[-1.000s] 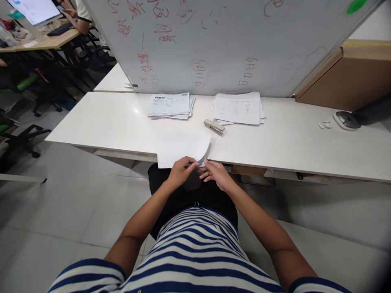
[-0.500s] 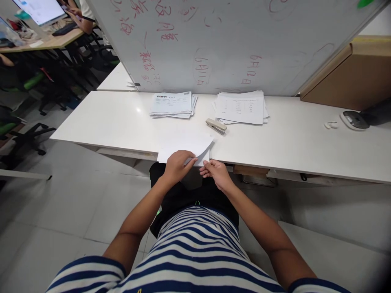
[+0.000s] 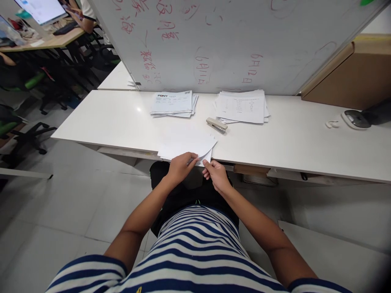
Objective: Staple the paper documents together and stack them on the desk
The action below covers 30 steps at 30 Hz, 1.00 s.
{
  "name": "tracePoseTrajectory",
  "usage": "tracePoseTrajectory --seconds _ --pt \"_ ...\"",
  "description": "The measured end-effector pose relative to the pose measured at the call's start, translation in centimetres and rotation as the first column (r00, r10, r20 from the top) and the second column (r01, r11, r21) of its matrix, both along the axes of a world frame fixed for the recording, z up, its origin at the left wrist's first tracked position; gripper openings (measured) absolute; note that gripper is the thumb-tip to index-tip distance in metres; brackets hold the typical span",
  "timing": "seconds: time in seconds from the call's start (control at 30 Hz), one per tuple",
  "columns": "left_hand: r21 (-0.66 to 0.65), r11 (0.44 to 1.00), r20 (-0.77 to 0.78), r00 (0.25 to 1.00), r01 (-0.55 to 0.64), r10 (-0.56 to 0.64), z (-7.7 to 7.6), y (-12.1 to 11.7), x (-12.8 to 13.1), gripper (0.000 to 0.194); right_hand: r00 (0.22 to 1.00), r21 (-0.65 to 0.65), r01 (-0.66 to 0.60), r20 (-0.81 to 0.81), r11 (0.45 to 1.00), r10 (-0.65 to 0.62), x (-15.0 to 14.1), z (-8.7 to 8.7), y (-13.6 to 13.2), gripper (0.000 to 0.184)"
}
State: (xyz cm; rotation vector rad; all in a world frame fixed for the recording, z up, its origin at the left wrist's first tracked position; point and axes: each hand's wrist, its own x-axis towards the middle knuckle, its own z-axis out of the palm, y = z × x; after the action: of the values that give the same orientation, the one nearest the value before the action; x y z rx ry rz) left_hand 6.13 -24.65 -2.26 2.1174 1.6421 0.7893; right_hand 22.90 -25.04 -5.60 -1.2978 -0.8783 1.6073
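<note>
White sheets of paper (image 3: 183, 144) lie at the front edge of the white desk, their right side lifted in a curl. My left hand (image 3: 181, 166) is closed on the near edge of the upper paper, thumb and fingers pinching it. Just to the right, my right hand (image 3: 216, 173) pinches the corner of the lower paper between thumb and forefinger. How many sheets each hand holds cannot be made out. Beyond the papers rests a beige stapler (image 3: 216, 125), touched by neither hand.
Behind the stapler are a printed paper stack (image 3: 172, 102) on the left and another paper stack (image 3: 241, 106) on the right. A whiteboard (image 3: 226, 44) stands at the desk's back. Rightward are a cardboard box (image 3: 345, 73) and a dark-topped white device (image 3: 356, 119). A person (image 3: 87, 18) sits far left.
The papers and my right hand have shifted slightly to the right. The sheets are a little more fanned apart at the left. Both hands keep their pinch.
</note>
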Motion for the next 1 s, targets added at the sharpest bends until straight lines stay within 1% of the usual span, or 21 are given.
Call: tracePoseTrajectory --seconds 0.1,0.17,0.23,0.37,0.5,0.6,0.67,0.73,0.77,0.8,0.83,0.87,0.9,0.93,0.97,1.0 --pt "0.017 0.999 0.027 0.999 -0.039 0.038 0.0 0.0 -0.1 0.016 1.0 0.007 -0.006 0.0 1.0 0.006 0.0 -0.1 0.0 0.048" --pt "0.042 0.998 0.014 0.999 -0.05 0.05 -0.1 -0.1 0.0 0.018 1.0 0.01 -0.011 -0.001 1.0 0.011 0.1 -0.2 -0.1 0.048" --pt "0.075 0.995 -0.034 0.997 -0.06 0.063 -0.2 -0.2 0.2 0.021 1.0 0.001 -0.021 -0.016 1.0 0.021 0.1 -0.1 -0.1 0.049" --pt "0.132 0.989 -0.178 0.98 -0.071 0.094 -0.4 -0.5 0.9 0.028 0.995 -0.053 -0.052 -0.091 0.997 0.048 0.3 0.1 0.0 0.048" --pt "0.143 0.989 -0.246 0.966 -0.04 0.074 -1.0 -1.2 1.8 0.031 0.989 -0.125 -0.049 -0.147 0.991 0.03 0.4 0.3 0.4 0.052" --pt "0.122 0.993 -0.219 0.975 0.0 0.026 -1.1 -1.9 2.5 0.03 0.988 -0.122 -0.059 -0.149 0.991 0.041 0.5 0.5 0.7 0.053" --pt "0.103 0.994 -0.167 0.986 0.042 -0.025 -0.9 -2.4 2.8 0.027 0.991 -0.087 -0.06 -0.124 0.994 0.049 0.4 0.5 0.8 0.051" --pt "0.103 0.994 -0.095 0.995 0.044 -0.034 -0.5 -2.8 2.4 0.026 0.995 -0.062 -0.06 -0.085 0.996 0.055 0.5 0.5 0.8 0.049" --pt "0.12 0.993 -0.055 0.998 0.008 -0.001 -0.2 -2.8 2.0 0.025 0.996 -0.06 -0.062 -0.067 0.996 0.058 0.5 0.5 0.8 0.048" --pt "0.145 0.988 -0.015 0.998 -0.054 0.057 -0.1 -2.7 1.3 0.024 0.997 -0.064 -0.063 -0.054 0.996 0.059 0.5 0.4 0.8 0.047" --pt "0.175 0.974 0.029 0.989 -0.145 0.142 0.0 -2.5 0.3 0.023 0.997 -0.07 -0.062 -0.045 0.996 0.059 0.6 0.3 0.8 0.046" --pt "0.2 0.946 0.079 0.967 -0.255 0.244 -0.1 -2.3 -0.7 0.022 0.998 -0.078 -0.06 -0.036 0.995 0.057 0.7 0.2 0.7 0.045" --pt "0.203 0.906 0.132 0.927 -0.372 0.351 -0.3 -2.0 -1.9 0.021 0.998 -0.084 -0.055 -0.028 0.995 0.053 0.8 0.1 0.6 0.043" --pt "0.176 0.853 0.193 0.867 -0.491 0.459 -0.6 -1.7 -3.1 0.022 0.998 -0.088 -0.054 -0.02 0.995 0.052 0.9 0.0 0.5 0.042" --pt "0.103 0.805 0.25 0.798 -0.585 0.548 -1.0 -1.6 -4.3 0.025 0.998 -0.088 -0.057 -0.015 0.994 0.056 1.1 -0.1 0.4 0.04" --pt "-0.004 0.764 0.304 0.727 -0.645 0.616 -1.5 -1.5 -5.3 0.031 0.998 -0.086 -0.068 -0.013 0.994 0.067 1.3 -0.2 0.3 0.039"
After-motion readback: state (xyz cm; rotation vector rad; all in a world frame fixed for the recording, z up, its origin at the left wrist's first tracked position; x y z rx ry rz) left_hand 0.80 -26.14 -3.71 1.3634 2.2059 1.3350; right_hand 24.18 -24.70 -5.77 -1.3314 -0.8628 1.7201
